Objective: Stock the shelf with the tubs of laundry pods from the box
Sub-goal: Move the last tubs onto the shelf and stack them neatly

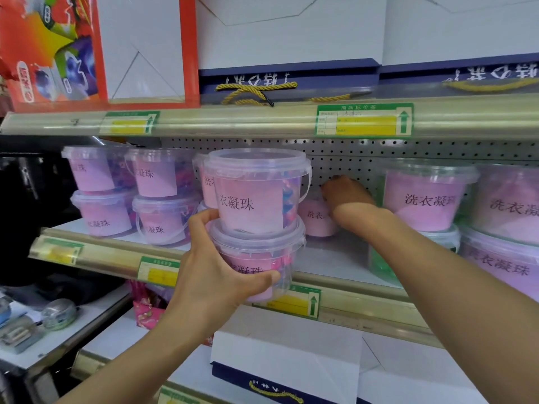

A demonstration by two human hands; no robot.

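My left hand (215, 272) grips the lower tub (259, 258) of a stack of two clear tubs with pink labels. The upper tub (256, 191) stands on its lid. The stack is at the front edge of the middle shelf (335, 263). My right hand (345, 193) reaches deep into the shelf and rests on top of a small pink tub (316, 220) at the back; its fingers are partly hidden. More stacked tubs (134, 193) stand to the left and larger tubs (428, 199) to the right. No box is in view.
A pegboard back wall (350, 158) closes the shelf. White and blue gift boxes (288, 33) with yellow cords fill the shelf above, and similar boxes (291, 368) lie below. A side counter (58, 325) at lower left holds a round tin and small items.
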